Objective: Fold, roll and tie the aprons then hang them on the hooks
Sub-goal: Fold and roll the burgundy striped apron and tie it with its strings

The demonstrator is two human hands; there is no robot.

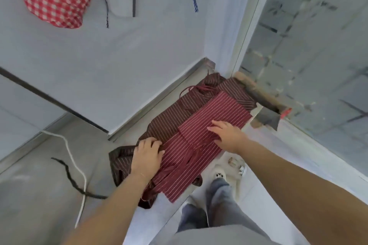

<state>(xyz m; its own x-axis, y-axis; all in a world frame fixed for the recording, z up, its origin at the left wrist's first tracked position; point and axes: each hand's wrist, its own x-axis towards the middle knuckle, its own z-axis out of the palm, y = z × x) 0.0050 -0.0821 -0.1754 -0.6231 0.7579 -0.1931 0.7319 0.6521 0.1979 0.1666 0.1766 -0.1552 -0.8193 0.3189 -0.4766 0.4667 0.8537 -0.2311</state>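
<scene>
Red checked roll (pixel 57 0) is hanging tied. Left hand (pixel 146 155) is gripping brown apron (pixel 169 119); right hand (pixel 227 135) is pressing flat, fingers spread, on red apron (pixel 199 145) between them. Both are still awaiting rolling.

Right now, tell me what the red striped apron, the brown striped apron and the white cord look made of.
Red striped apron: thin woven cloth, matte; it creases and lies flat under the right hand.
Brown striped apron: similar matte fabric, bunched under the left hand.
White cord: probably smooth plastic-sheathed cable; it curves without kinks.
</scene>
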